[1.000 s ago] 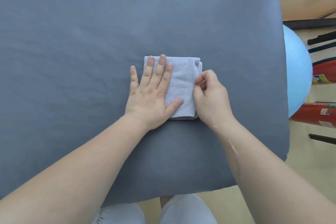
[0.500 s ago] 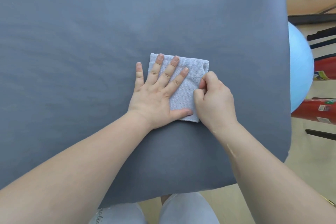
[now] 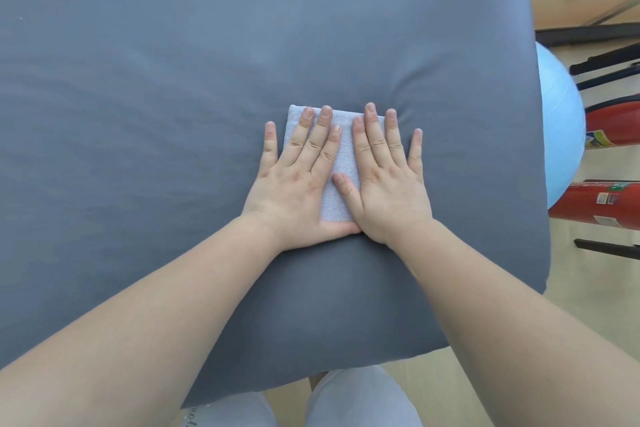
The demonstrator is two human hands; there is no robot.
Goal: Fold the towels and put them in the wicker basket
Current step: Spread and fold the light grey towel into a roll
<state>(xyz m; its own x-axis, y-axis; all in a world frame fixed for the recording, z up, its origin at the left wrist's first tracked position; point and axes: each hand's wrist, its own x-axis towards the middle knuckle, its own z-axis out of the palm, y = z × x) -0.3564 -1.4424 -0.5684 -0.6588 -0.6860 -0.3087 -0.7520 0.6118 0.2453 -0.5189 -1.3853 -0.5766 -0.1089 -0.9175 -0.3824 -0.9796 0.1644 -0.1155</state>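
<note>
A small light grey towel (image 3: 341,166), folded into a compact rectangle, lies on the grey sheet (image 3: 173,80) covering the soft surface. My left hand (image 3: 299,180) rests flat on its left half, fingers spread, with the thumb along the towel's near edge. Beside it my right hand (image 3: 388,177) lies flat on the right half, fingers spread, pressing the fabric down. Only a strip of towel shows between the two hands, plus the far left corner. No wicker basket is in view.
The sheet's right edge drops off near a light blue ball (image 3: 557,135) and red cylinders (image 3: 602,204) on the floor, with black bars (image 3: 606,62) behind them. The near edge ends just above my legs (image 3: 346,402).
My right hand has let go of the towel's right edge, opened, and come down flat on top of the towel. My left hand stays flat on it.
</note>
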